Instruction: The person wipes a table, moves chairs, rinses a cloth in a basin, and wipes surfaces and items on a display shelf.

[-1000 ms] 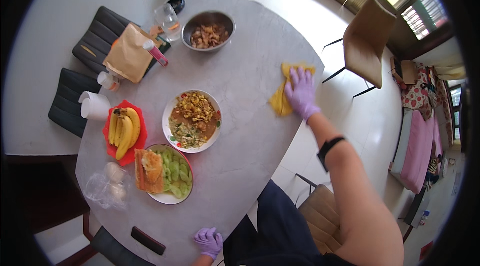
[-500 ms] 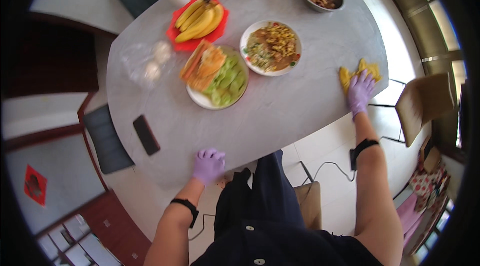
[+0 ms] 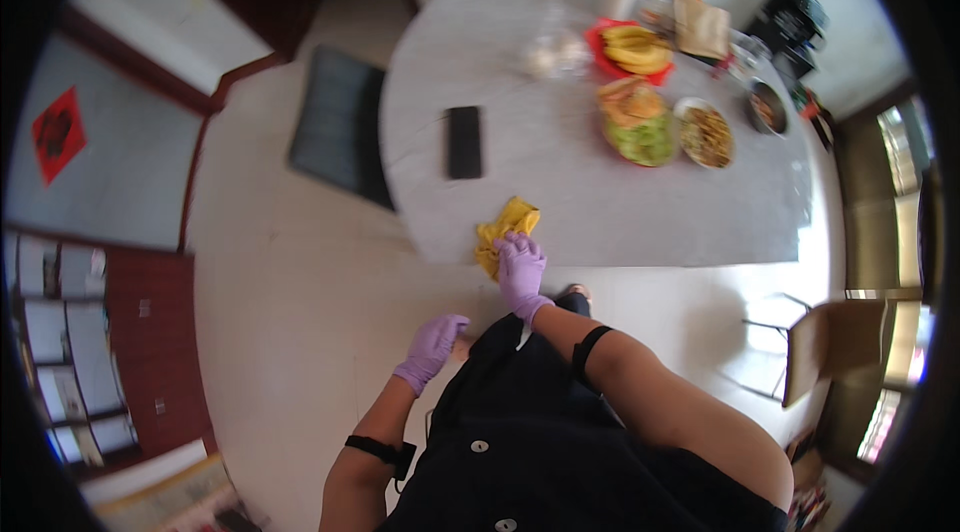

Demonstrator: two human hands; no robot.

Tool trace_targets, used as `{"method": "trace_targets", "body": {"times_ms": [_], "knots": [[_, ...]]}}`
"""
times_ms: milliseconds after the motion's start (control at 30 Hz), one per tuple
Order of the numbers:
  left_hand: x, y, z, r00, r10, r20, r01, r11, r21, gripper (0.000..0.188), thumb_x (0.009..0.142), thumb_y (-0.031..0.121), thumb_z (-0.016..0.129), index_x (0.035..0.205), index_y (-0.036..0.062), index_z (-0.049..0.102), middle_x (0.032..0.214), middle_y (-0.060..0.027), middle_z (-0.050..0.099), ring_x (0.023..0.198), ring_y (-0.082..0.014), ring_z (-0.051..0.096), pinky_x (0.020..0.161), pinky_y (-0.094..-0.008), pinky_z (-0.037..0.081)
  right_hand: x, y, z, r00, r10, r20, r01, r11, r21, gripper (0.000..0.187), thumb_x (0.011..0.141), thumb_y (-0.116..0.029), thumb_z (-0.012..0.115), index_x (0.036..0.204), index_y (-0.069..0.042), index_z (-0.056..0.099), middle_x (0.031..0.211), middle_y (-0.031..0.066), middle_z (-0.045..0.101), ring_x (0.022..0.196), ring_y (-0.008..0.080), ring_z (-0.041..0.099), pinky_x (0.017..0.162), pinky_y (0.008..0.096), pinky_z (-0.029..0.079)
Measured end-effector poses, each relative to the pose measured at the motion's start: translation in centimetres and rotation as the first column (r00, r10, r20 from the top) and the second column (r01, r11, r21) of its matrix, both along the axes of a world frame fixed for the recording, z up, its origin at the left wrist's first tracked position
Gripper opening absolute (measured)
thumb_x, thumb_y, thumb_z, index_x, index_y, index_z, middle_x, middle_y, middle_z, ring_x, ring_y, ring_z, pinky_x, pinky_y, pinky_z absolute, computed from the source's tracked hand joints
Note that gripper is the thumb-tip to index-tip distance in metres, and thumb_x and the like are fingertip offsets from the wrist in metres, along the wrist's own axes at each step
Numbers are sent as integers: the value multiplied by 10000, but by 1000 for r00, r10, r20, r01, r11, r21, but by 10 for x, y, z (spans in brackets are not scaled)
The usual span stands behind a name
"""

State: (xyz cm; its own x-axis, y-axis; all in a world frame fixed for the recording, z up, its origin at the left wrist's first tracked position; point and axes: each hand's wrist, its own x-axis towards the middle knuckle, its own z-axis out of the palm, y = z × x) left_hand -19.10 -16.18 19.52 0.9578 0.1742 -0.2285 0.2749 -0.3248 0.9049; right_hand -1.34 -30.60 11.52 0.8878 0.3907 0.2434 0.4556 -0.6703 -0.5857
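My right hand (image 3: 521, 270), in a purple glove, presses a crumpled yellow cloth (image 3: 512, 219) onto the near left edge of the grey table (image 3: 570, 147). Its fingers bend over the cloth, which spreads out beyond them. Off the table, over the floor, hangs my left hand (image 3: 433, 352), gloved in purple too. Its fingers are curled together with nothing seen in them. Beyond the cloth, a black phone (image 3: 464, 143) lies flat on the tabletop.
Farther right stand a plate of lettuce and bread (image 3: 640, 132), a plate of cooked food (image 3: 706, 135), bananas (image 3: 637, 50) on a red tray, and a metal bowl (image 3: 768, 109). Dark chairs (image 3: 338, 122) flank the left and far sides; a tan chair (image 3: 835, 347) stands right.
My right hand and the yellow cloth have gone from the table's right end to its near left edge. My left hand has come off the table. The view has shifted left.
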Motion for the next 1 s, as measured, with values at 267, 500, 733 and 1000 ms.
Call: {"method": "trace_targets", "body": {"times_ms": [267, 500, 733, 1000], "knots": [[-229, 124, 51, 544, 833, -99, -835, 524, -169, 437, 1030, 397, 430, 1201, 42, 617, 1084, -62, 668, 976, -163, 609, 908, -302, 437, -89, 176, 67, -346, 781, -519, 485, 623, 613, 417, 1026, -205, 402, 1405, -33, 424, 1361, 153, 543, 1241, 315, 548, 1100, 460, 410], [-229, 145, 100, 536, 843, -48, -535, 295, -792, 512, 1023, 434, 470, 1350, 42, 513, 1282, -44, 588, 1155, -142, 534, 990, -300, 391, -176, 250, 185, -800, 532, -277, 309, 762, 569, 540, 1018, -373, 467, 1429, -28, 404, 1413, 170, 499, 1294, 307, 511, 1122, 431, 375], [-265, 172, 125, 166, 986, -14, -535, 78, -841, 353, 1017, 252, 547, 1290, 28, 557, 1255, -31, 602, 1157, -115, 537, 1041, -266, 377, -224, 324, 206, -466, 513, -721, -477, 541, 693, 443, 999, -266, 569, 1316, 42, 545, 1233, 91, 629, 1174, 166, 562, 1033, 316, 420], [-323, 193, 143, -222, 960, 169, -780, -71, -622, 374, 992, 313, 590, 1186, -1, 653, 1135, -33, 664, 1086, -97, 561, 1007, -271, 393, -280, 428, 211, -564, 627, -538, -493, 267, 828, 373, 977, -197, 579, 1269, 34, 601, 1230, 71, 639, 1126, 164, 576, 1024, 313, 403]]}}
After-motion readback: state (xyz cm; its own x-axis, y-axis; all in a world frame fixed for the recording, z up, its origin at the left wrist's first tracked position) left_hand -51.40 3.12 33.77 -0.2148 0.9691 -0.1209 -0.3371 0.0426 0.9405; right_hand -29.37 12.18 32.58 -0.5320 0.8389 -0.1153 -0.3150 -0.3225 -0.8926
